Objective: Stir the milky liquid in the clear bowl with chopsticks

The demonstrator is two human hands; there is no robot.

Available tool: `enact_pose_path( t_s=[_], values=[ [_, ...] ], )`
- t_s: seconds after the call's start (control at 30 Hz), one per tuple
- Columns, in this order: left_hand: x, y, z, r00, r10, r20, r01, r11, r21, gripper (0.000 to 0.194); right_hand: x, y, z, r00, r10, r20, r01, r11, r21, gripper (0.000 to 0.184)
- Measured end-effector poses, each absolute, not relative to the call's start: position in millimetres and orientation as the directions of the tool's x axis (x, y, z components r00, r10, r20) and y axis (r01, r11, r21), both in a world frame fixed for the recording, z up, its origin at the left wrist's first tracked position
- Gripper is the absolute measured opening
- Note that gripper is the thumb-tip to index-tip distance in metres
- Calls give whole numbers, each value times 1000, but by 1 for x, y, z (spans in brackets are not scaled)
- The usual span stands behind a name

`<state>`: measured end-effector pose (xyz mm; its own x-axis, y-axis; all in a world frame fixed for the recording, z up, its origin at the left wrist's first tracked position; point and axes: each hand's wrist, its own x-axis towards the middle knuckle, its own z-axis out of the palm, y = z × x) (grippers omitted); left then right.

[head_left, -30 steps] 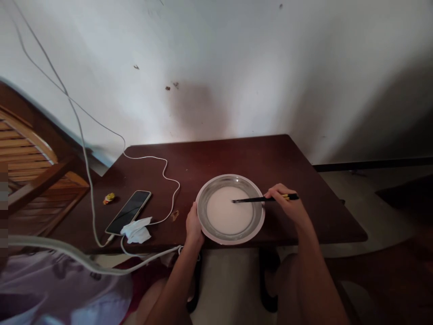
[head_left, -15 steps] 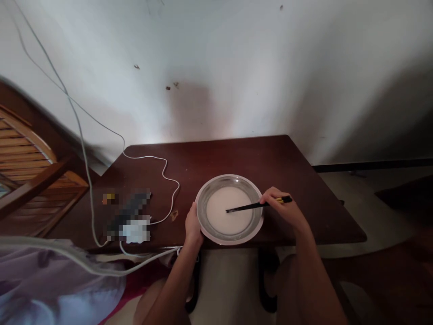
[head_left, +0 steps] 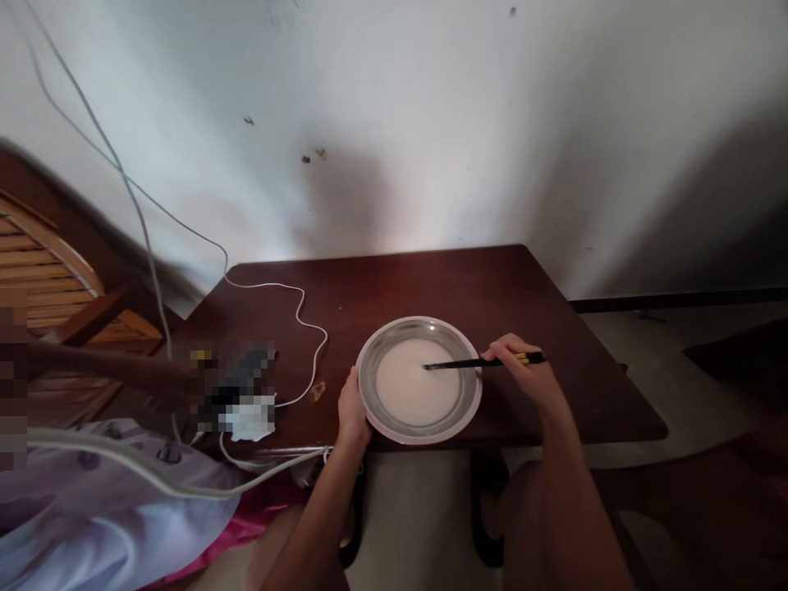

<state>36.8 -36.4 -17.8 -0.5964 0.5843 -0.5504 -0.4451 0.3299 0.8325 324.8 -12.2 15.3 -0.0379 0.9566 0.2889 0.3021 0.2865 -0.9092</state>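
Head view, lower middle of the frame: clasps the left side of a wide metal bowl (head_left: 368,382) with the left hand (head_left: 354,410), curled against the outer wall below the pale rim. Cannot tell the exact placing of the fingertips under it. Pinches black chopsticks (head_left: 455,364) between thumb and fingers of the right hand (head_left: 530,382), just right of the bowl. Points them leftward, nearly level, over the right rim, with tips at the white liquid (head_left: 412,394) near the bowl's middle. Cannot make out the depth of any dip. Shows gold marking on the upper end, at the right hand.

Places the bowl at the near edge of a dark red-brown surface (head_left: 468,287), across the middle of the frame. Trails a thin white cable (head_left: 268,285) over the surface, left of the bowl. Has, farther toward the left of the frame, a crumpled white tissue (head_left: 252,419) beside a dark oblong item (head_left: 243,379), both blurred by pixelation. Includes, at the left edge, another person's arm (head_left: 116,367), stretched toward the oblong item, above lilac clothing (head_left: 123,501), and a slatted wooden chair (head_left: 46,279) behind.
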Motion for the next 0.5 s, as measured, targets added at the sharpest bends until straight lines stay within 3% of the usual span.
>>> enact_pose_path(
  t_s=[0.1,0.2,0.37,0.5],
  values=[
    [35,-36,-21,-590,599,-541,-442,321,837,26,324,-13,16,-84,964,253,281,266,-922,36],
    [36,-37,-20,-610,591,-528,-418,325,848,25,319,-14,15,-185,956,227,258,270,-928,25],
    [40,-38,-11,-593,591,-548,-443,329,834,27,323,-13,15,-49,962,270,291,272,-917,32],
    [41,-40,-9,-615,591,-522,-406,329,852,23,322,-14,16,-171,961,216,264,256,-930,30]
  ],
)
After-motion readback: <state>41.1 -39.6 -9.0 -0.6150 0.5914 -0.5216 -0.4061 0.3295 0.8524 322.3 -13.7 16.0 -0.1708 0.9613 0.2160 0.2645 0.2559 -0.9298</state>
